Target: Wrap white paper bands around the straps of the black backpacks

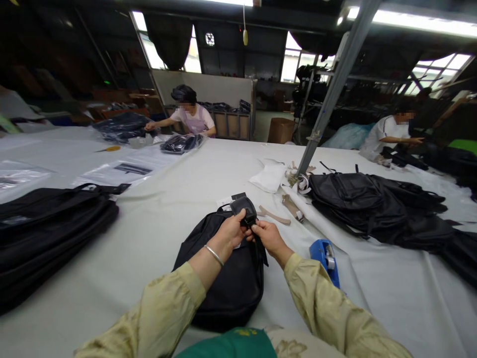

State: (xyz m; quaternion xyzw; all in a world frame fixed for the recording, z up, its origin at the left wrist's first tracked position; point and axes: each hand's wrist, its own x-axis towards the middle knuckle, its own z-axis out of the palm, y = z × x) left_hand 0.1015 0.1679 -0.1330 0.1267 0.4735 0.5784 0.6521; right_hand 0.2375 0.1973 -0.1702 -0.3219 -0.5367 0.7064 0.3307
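A black backpack lies on the white-covered table right in front of me. Near its top, my left hand grips a small black padded piece, the thumb lying on it. Close beside, my right hand pinches a black strap just below that piece. The fingertips of both hands nearly meet. A white tag shows behind the top of the backpack.
Black bags lie stacked at left and right. A blue tape dispenser is near my right forearm. Beige strips and a metal post stand beyond. Two people work across the table, near plastic-wrapped bags and yellow scissors.
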